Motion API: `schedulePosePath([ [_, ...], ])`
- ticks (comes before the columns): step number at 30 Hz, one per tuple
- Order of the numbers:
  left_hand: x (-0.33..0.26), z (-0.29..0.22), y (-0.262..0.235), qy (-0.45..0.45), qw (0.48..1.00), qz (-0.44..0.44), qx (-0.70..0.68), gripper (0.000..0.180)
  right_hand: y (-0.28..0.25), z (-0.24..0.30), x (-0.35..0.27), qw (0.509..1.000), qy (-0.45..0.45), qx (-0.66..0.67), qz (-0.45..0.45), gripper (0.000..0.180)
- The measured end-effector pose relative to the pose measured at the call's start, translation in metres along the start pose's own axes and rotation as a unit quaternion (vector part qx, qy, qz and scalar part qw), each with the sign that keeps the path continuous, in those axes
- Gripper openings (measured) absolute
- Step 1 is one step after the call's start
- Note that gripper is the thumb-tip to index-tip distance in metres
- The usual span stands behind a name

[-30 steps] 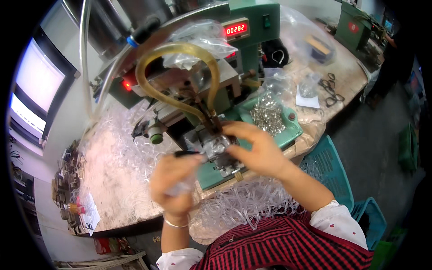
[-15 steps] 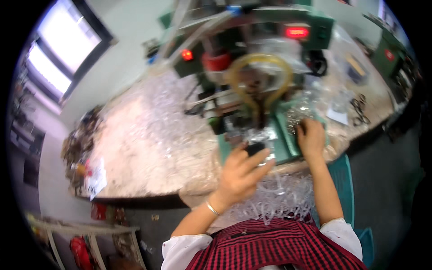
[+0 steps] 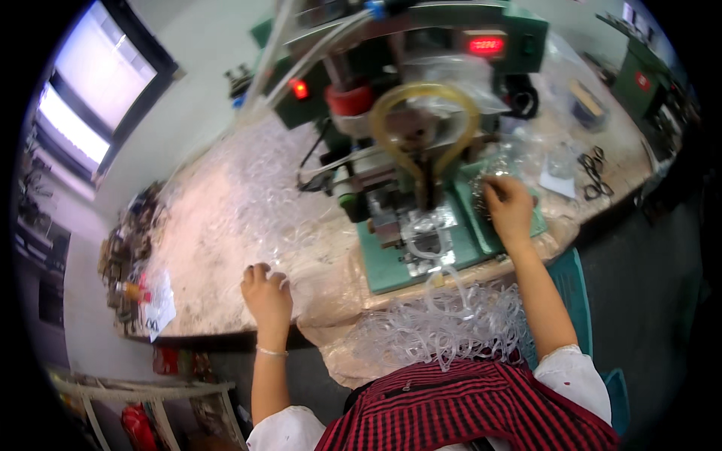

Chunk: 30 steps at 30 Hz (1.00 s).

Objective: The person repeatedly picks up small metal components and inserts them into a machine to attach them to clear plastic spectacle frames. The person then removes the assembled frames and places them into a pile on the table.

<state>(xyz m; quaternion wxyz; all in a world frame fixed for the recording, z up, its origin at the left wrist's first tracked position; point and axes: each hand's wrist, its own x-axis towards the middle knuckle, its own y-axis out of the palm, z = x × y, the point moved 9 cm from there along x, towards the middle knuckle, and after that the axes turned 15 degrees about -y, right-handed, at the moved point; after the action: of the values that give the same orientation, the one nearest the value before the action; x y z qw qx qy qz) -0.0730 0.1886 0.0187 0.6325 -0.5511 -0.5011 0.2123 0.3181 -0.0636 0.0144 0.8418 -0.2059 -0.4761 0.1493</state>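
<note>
Loosely curled, with its fingers a little apart, my left hand is over the front left edge of the table; I make out nothing in it. My right hand reaches into a green tray, its fingertips pinched at a heap of small shiny metal pieces; what they grip is hidden. Between the hands stands a green bench press with a yellow tube loop. A clear plastic loop lies on its metal plate, its tail hanging over the front edge.
Many clear plastic loops are heaped at my lap, and more clear strips spread over the table's left. Black scissors lie at the right. A teal crate stands below the table edge. Paper lies far left.
My left hand has moved from the front of the press out to the left, uncovering the clear loop on the plate. My right hand stays at the metal pieces, with the fingertips shifted slightly.
</note>
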Motion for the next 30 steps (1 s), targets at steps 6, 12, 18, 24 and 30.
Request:
schedulePosePath([
  [6,0.013,-0.016,0.061,-0.027,0.978,-0.047,-0.201,0.009,-0.053,-0.005,-0.045,0.996,0.067,-0.042,-0.035,0.014],
  [12,0.05,-0.042,0.072,-0.201,0.629,0.032,-0.75,0.019,-0.076,0.019,-0.044,0.987,0.11,0.115,-0.024,0.013],
  [18,0.059,-0.071,0.059,-0.235,0.717,0.033,-0.655,0.026,-0.003,0.09,0.019,0.955,0.022,0.296,0.008,0.024],
  [24,0.036,-0.062,0.026,-0.118,0.683,0.026,-0.721,0.03,0.019,0.092,0.003,0.92,0.094,0.377,-0.055,0.043],
  [30,0.02,-0.147,-0.139,0.186,0.697,-0.075,-0.689,0.022,0.028,0.11,0.011,0.848,0.157,0.506,0.002,0.05],
])
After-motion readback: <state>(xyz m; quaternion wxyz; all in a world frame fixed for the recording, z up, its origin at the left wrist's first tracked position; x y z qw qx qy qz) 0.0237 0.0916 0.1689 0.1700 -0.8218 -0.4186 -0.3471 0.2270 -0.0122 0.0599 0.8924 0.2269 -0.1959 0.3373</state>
